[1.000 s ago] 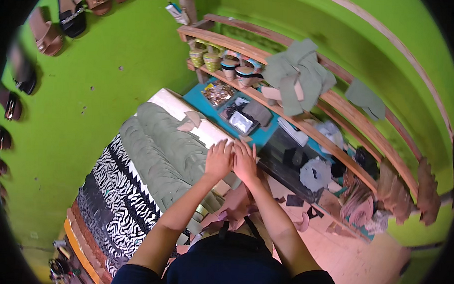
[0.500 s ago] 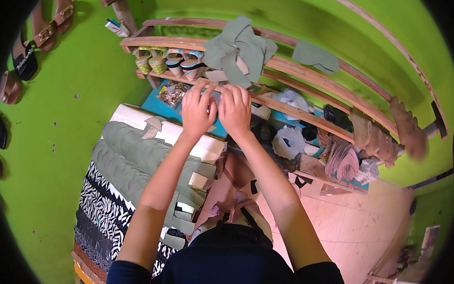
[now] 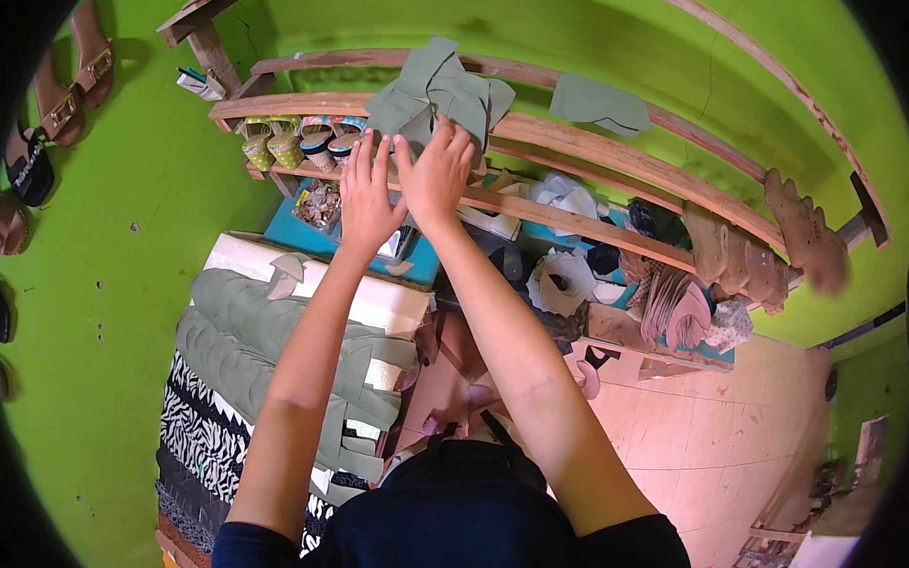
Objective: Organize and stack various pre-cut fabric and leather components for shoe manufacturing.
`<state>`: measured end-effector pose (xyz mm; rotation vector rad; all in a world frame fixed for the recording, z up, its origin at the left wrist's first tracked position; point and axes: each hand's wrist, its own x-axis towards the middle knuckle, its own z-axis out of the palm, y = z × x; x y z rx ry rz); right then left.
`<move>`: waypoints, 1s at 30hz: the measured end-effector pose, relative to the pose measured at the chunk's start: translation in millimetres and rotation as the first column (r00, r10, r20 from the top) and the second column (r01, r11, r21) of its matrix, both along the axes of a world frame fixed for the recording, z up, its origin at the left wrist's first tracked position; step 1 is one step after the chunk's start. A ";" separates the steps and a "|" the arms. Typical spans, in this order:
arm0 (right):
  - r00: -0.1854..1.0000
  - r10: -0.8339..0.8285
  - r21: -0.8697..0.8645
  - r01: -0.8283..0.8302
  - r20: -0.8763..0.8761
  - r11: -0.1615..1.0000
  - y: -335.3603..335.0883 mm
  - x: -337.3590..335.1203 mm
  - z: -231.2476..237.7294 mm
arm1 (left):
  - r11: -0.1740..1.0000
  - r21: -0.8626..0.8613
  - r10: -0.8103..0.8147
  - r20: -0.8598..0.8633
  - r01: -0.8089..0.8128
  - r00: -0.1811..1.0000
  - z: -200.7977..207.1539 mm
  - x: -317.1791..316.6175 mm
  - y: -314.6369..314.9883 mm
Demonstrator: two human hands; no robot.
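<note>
A loose pile of grey-green cut shoe pieces (image 3: pixel 446 91) lies across the wooden rack rails at the far side. My right hand (image 3: pixel 438 183) reaches up to the lower edge of this pile, its fingers extended and apart, with the fingertips against or just in front of the pieces. To its left, my left hand (image 3: pixel 370 203) is raised with the fingers spread and nothing in it, just below the pile and beside the patterned sandals (image 3: pixel 319 144). Another flat green piece (image 3: pixel 601 104) rests on the rails further right.
Overlapping rows of green pieces (image 3: pixel 263 322) cover a stack of zebra-print material (image 3: pixel 194 430) at the left. Below the rack, a blue shelf (image 3: pixel 286 223) holds a bag of metal ornaments (image 3: pixel 319 204) and scraps. Brown sole-shaped pieces (image 3: pixel 736 259) hang at the right.
My hands have separated; the right one has moved up to the pile's lower edge, and the left has dropped slightly left with fingers spread. The whole view has shifted a little.
</note>
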<state>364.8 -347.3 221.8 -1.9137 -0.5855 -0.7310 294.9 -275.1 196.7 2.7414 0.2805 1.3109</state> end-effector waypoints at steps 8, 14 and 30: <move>1.000 -0.019 0.037 0.019 -0.014 0.999 12.6 8.4 4.6 | 1.000 -0.028 -0.002 -0.033 0.001 0.999 -4.5 7.1 7.6; 0.999 -0.004 0.042 0.002 0.042 0.999 13.4 9.1 6.7 | 1.000 -0.016 -0.002 -0.004 0.002 1.000 -1.3 8.3 7.1; 0.994 0.113 0.085 -0.113 0.003 0.990 17.7 13.1 12.5 | 0.997 -0.068 0.034 -0.042 -0.036 0.999 -5.5 8.2 12.5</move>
